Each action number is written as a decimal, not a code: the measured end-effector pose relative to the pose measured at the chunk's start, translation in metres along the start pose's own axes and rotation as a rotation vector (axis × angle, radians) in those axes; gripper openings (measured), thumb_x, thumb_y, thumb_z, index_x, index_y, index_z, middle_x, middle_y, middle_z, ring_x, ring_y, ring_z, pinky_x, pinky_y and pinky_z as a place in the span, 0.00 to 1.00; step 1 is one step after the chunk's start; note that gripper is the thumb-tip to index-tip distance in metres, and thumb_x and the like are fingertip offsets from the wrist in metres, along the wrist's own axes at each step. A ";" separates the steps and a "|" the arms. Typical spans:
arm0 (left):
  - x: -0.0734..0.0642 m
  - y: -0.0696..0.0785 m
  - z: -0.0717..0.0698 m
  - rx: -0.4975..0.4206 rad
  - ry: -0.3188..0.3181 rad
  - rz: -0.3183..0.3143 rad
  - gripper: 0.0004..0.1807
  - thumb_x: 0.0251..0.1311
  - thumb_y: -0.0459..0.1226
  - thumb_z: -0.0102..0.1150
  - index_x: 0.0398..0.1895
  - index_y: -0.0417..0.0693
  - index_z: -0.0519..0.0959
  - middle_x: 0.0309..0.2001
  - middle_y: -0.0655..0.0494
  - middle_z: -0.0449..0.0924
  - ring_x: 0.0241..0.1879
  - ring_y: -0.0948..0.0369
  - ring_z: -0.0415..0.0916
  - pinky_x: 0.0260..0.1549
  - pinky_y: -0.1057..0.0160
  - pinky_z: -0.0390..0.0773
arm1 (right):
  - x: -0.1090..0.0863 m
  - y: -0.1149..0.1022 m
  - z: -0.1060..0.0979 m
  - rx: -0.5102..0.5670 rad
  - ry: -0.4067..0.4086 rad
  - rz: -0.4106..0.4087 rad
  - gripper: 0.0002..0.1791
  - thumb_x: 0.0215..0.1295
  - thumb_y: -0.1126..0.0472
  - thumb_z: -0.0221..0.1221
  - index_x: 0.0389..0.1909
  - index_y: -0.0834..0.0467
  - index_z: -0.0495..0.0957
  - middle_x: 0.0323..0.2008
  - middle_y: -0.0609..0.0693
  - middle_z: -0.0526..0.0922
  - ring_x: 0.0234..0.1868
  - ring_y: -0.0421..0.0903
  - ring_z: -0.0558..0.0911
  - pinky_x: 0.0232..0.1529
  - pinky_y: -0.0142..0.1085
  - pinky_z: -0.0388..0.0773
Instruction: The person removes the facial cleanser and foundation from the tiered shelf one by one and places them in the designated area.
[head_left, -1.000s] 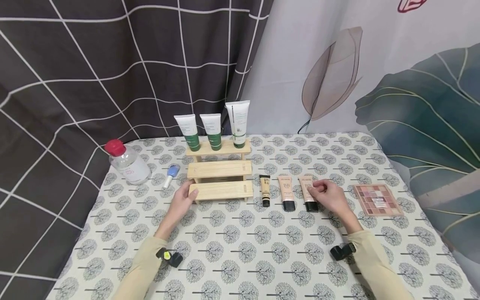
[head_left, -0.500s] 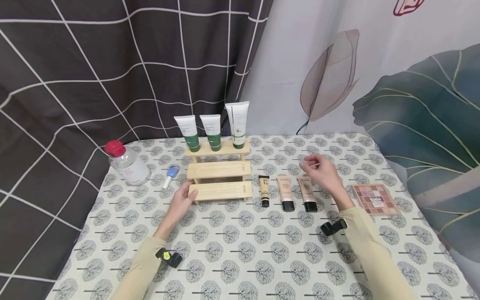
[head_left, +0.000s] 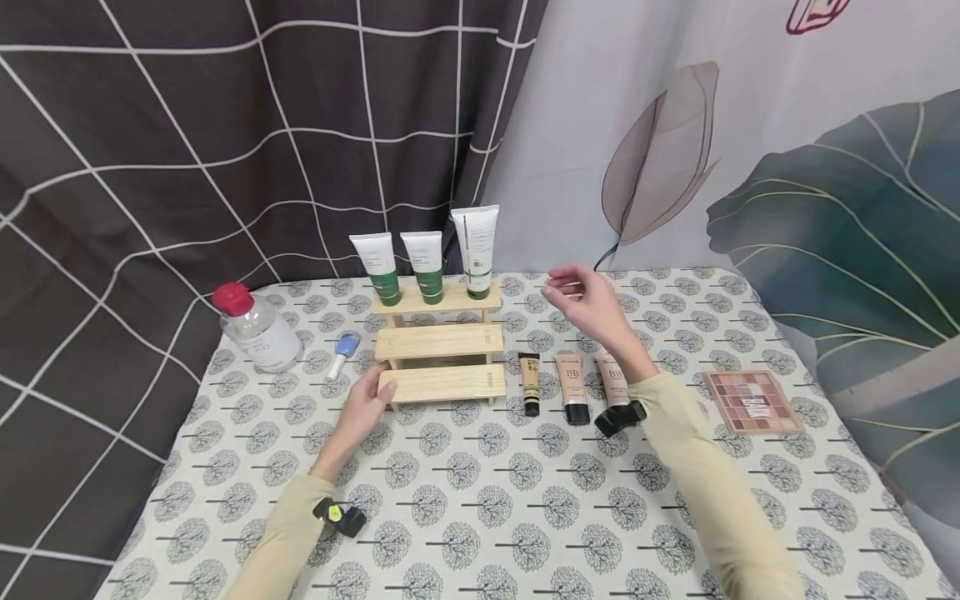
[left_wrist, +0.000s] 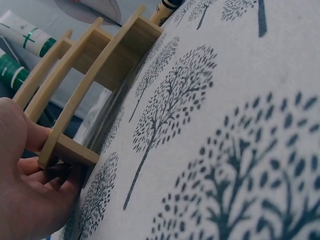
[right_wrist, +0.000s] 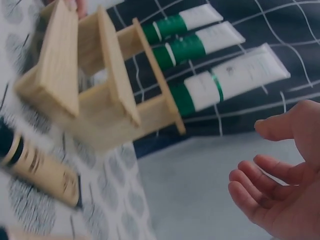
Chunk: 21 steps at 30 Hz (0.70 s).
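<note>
My left hand (head_left: 367, 402) grips the left end of the lowest step of a wooden three-step display rack (head_left: 442, 383); in the left wrist view its thumb lies above the board and fingers below. On the top step stand two small white-and-green tubes (head_left: 377, 265) (head_left: 426, 265) and a taller white tube (head_left: 476, 250). My right hand (head_left: 588, 302) hovers to the right of the tall tube, apart from it. The right wrist view shows its fingers loosely bent with nothing between them. The two lower steps bear nothing.
Right of the rack lie a gold tube (head_left: 530, 382) and two pink BB cream tubes (head_left: 572, 385) (head_left: 613, 385), one partly behind my right wrist. Farther right is an eyeshadow palette (head_left: 753, 402). At left are a red-capped bottle (head_left: 262, 333) and a small blue-and-white item (head_left: 342, 354).
My right hand has left the right-hand BB cream tube and moved up and left toward the tall white tube. The left hand stays on the rack.
</note>
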<state>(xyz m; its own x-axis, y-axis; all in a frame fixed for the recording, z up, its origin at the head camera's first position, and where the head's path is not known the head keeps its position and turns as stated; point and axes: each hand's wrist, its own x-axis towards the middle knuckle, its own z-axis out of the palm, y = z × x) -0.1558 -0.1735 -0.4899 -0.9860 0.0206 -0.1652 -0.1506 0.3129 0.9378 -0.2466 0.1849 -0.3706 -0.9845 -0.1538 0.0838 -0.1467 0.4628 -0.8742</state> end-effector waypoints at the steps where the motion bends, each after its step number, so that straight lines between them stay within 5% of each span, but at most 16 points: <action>1: 0.000 0.000 0.000 0.000 0.000 0.001 0.32 0.77 0.36 0.45 0.79 0.36 0.52 0.78 0.34 0.54 0.77 0.43 0.57 0.77 0.51 0.63 | 0.002 -0.004 0.003 0.010 -0.005 -0.010 0.25 0.69 0.58 0.63 0.63 0.65 0.72 0.55 0.62 0.81 0.54 0.57 0.81 0.57 0.46 0.84; 21: 0.000 -0.002 0.000 -0.006 0.003 0.023 0.32 0.76 0.36 0.46 0.78 0.36 0.53 0.78 0.35 0.54 0.77 0.43 0.57 0.77 0.51 0.63 | 0.041 -0.041 0.063 0.241 -0.008 -0.079 0.32 0.65 0.61 0.66 0.66 0.67 0.68 0.60 0.64 0.78 0.61 0.59 0.80 0.65 0.46 0.81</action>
<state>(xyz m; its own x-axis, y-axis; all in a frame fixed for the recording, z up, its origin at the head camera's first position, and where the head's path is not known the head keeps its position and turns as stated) -0.1552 -0.1739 -0.4913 -0.9895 0.0247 -0.1426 -0.1283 0.3072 0.9430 -0.2750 0.1042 -0.3615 -0.9700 -0.1887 0.1534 -0.1953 0.2281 -0.9539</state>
